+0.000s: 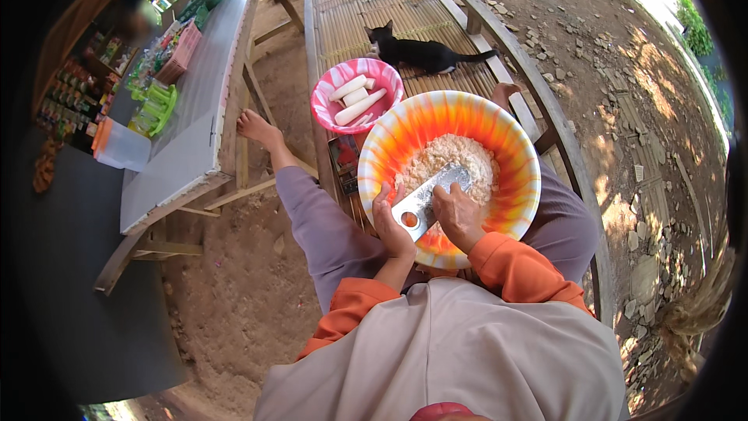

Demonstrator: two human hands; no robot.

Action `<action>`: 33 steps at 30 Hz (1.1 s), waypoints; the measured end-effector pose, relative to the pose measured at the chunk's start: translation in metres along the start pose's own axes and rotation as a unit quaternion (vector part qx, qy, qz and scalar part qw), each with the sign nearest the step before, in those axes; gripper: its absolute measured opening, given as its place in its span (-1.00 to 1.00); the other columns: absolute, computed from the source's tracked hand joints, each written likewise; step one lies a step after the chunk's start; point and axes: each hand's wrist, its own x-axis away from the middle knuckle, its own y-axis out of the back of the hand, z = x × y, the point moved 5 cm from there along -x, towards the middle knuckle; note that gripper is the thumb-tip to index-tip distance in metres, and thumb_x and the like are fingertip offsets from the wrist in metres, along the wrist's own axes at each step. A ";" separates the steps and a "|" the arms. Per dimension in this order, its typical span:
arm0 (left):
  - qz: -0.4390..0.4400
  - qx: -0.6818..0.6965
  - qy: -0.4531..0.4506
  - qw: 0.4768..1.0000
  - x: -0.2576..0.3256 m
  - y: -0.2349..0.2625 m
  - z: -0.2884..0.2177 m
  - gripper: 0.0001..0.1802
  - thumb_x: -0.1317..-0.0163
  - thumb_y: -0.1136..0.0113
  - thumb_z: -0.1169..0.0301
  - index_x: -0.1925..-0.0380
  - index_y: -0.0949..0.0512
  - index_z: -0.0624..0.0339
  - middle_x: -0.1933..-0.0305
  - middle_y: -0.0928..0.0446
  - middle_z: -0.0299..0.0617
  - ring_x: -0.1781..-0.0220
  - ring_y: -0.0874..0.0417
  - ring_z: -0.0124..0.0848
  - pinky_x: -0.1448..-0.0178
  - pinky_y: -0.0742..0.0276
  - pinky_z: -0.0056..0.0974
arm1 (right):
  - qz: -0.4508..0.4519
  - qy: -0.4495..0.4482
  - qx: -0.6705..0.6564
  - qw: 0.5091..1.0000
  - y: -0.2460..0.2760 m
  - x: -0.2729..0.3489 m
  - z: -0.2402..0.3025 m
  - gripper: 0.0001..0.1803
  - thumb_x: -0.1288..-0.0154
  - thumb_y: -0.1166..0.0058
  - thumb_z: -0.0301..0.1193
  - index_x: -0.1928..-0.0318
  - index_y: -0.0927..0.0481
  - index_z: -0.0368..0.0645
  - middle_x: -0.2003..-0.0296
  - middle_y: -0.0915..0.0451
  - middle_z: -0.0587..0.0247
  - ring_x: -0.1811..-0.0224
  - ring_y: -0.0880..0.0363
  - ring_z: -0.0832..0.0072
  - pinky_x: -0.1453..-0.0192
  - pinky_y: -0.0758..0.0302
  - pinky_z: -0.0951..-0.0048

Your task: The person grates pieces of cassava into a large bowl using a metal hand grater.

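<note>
A metal grater [421,203] slants across a large orange, yellow and white basin [520,152] between my legs. My left hand [392,224] is closed on the grater's near end, beside its round hole. Against the grating face presses my right hand [458,215], fingers curled; whatever they hold is hidden beneath them. Pale grated shreds [456,148] are heaped in the basin under the grater's far end. Just beyond, to the left, a pink and white bowl [319,101] holds several peeled white roots [361,106], which look like cassava.
A black cat [425,54] lies on the bamboo bench [358,0] behind the bowl. Along the right runs a wooden rail [557,121]. A counter [187,132] on the left bears a pink basket [178,53], a green rack [158,107] and a clear container [122,146].
</note>
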 end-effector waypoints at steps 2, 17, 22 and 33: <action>0.010 0.000 -0.006 1.000 -0.002 0.004 0.003 -0.59 -0.38 0.35 0.31 -0.10 -0.22 0.37 -0.21 -0.25 -0.01 -0.20 -0.39 -0.07 -0.27 -0.25 -0.17 | 0.013 -0.021 -0.005 1.000 0.001 -0.003 -0.005 -0.89 -0.20 0.13 -0.38 0.31 -0.44 -0.09 0.42 -0.44 -0.13 0.44 -0.52 -0.04 0.35 -0.48 0.06; -0.003 -0.038 -0.046 0.998 -0.002 0.006 0.004 -0.58 -0.35 0.32 0.38 -0.16 -0.18 0.34 -0.31 -0.11 0.02 -0.32 -0.25 -0.12 -0.36 -0.05 -0.17 | -0.071 -0.066 0.037 0.995 -0.025 -0.038 -0.071 -0.88 -0.20 0.12 -0.33 0.30 -0.42 -0.07 0.34 -0.43 -0.10 0.39 -0.52 -0.05 0.35 -0.46 0.05; 0.013 -0.007 -0.031 0.999 -0.002 0.007 0.007 -0.59 -0.36 0.33 0.36 -0.15 -0.19 0.34 -0.27 -0.18 0.02 -0.28 -0.31 -0.10 -0.32 -0.14 -0.17 | 0.001 -0.042 0.006 0.999 -0.005 -0.005 -0.007 -0.83 -0.21 0.09 -0.28 0.27 -0.44 -0.07 0.32 -0.43 -0.08 0.42 -0.51 0.00 0.37 -0.45 0.05; 0.004 0.002 0.033 0.999 0.000 -0.002 -0.004 -0.58 -0.36 0.35 0.35 -0.16 -0.17 0.31 -0.26 -0.21 0.01 -0.25 -0.35 -0.12 -0.25 -0.26 -0.22 | -0.001 -0.021 0.002 1.000 -0.005 0.000 0.016 -0.87 -0.20 0.08 -0.33 0.34 -0.46 -0.10 0.35 -0.42 -0.09 0.43 -0.54 -0.03 0.35 -0.47 0.03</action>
